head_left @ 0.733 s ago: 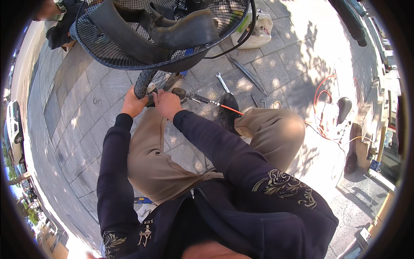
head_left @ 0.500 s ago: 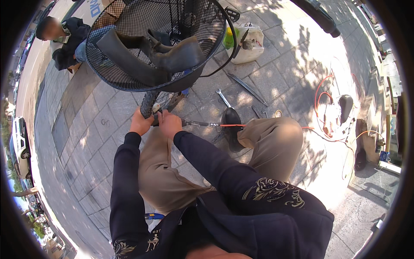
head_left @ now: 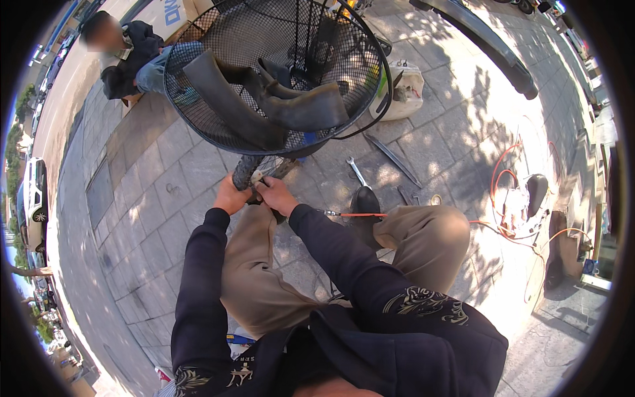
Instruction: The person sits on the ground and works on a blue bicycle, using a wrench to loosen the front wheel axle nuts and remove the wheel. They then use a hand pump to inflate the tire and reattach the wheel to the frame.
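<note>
Both hands (head_left: 233,195) (head_left: 276,196) work at a tyre (head_left: 245,172) below a basket (head_left: 258,33) holding dark rubber (head_left: 301,114).

A black mesh basket (head_left: 264,33) is blocking the way ahead of the left hand (head_left: 231,196) and right hand (head_left: 278,197). Bare paving (head_left: 173,155) is offering room leftward; rightward, a wrench (head_left: 357,172), black shoe (head_left: 364,199) and orange hose (head_left: 365,214) are narrowing the passage.

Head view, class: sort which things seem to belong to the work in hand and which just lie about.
Apparently in the work:
knobbly tyre, at left hand and right hand
orange hose, probably

Apparently lying about:
wrench
white container
folded rubber in the basket
</note>
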Available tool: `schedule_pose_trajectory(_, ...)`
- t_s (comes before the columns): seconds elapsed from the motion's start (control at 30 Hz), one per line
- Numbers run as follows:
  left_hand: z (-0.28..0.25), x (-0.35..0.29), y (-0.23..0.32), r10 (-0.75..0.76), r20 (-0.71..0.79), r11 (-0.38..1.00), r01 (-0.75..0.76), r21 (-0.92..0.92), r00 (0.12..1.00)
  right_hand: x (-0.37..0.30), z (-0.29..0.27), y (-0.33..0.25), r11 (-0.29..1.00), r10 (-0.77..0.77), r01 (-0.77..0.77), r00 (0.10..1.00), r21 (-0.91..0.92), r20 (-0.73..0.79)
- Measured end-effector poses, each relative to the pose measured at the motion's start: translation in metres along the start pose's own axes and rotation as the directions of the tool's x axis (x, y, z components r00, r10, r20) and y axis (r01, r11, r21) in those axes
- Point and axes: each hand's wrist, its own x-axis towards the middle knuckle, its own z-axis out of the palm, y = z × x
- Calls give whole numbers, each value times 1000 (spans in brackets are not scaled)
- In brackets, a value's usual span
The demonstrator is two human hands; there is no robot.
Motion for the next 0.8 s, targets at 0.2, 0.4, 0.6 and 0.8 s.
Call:
schedule_pose_trajectory(0.2, -1, -3, 0, 40, 5, 998, -40, -51, 999, -23, 6, -10, 971, -197, 235, 893, 45, -405)
schedule_pose_trajectory(0.4, -2, 3, -28, 29, -47, 1000, -29, -1, 998, -61, -80, -64, 556, 345, 64, 889, -829, 300)
schedule_pose_trajectory(0.6, 11, 12, -18, 53, -34, 996, -56, -64, 998, -46, -243, -90, 408, 448, 259, 779, -876, 439)
schedule_pose_trajectory(0.8, 11, 5, -2, 57, 16, 997, -56, -54, 998, -40, -412, -231, 460, -400, -142, 848, -877, -347)
